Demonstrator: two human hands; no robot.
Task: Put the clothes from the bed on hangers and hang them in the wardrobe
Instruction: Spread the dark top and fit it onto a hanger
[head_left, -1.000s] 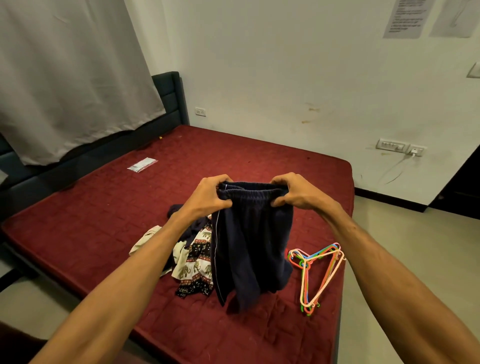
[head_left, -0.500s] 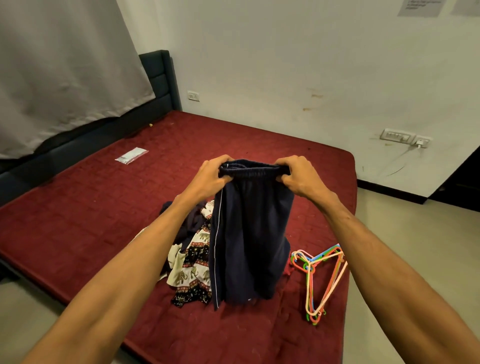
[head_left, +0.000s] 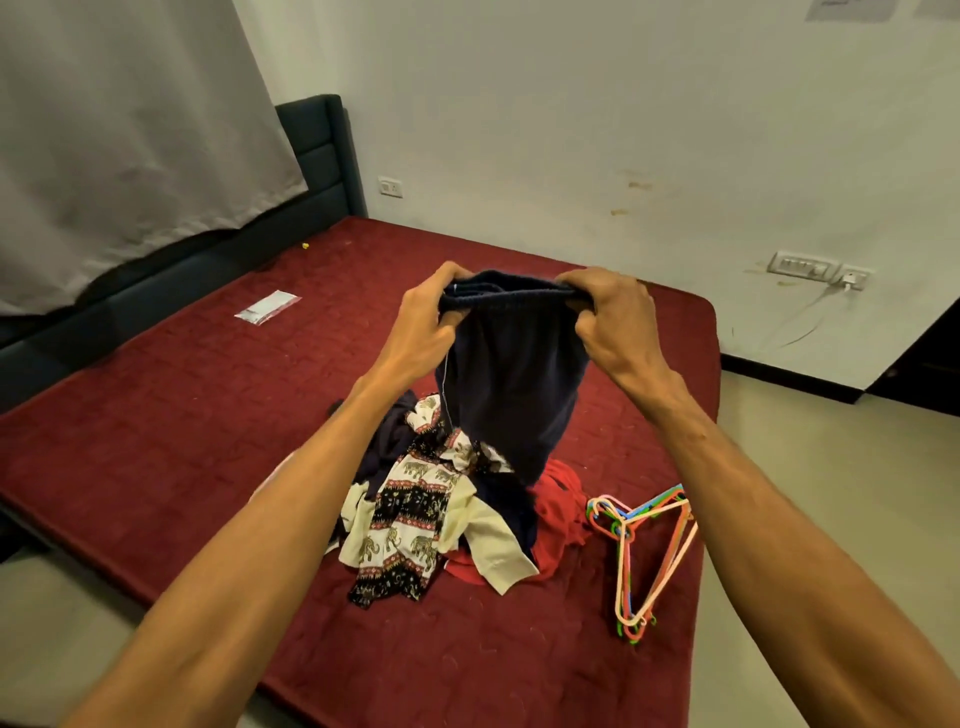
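Both hands are raised over the red bed. The left hand and the right hand each hold one end of the elastic waistband of the navy shorts. Each grip is pinched closed on the fabric, with the fingers curled over the band. The shorts hang straight down, and their lower edge is above the clothing pile.

On the bed below the shorts lie an elephant-print garment, a cream garment, a red garment and a dark garment, all heaped together and touching. A bunch of coloured plastic hangers lies flat on the bed just to the right of the pile.

A small clear packet lies well apart from the pile, near the dark headboard. A grey curtain hangs at the left.
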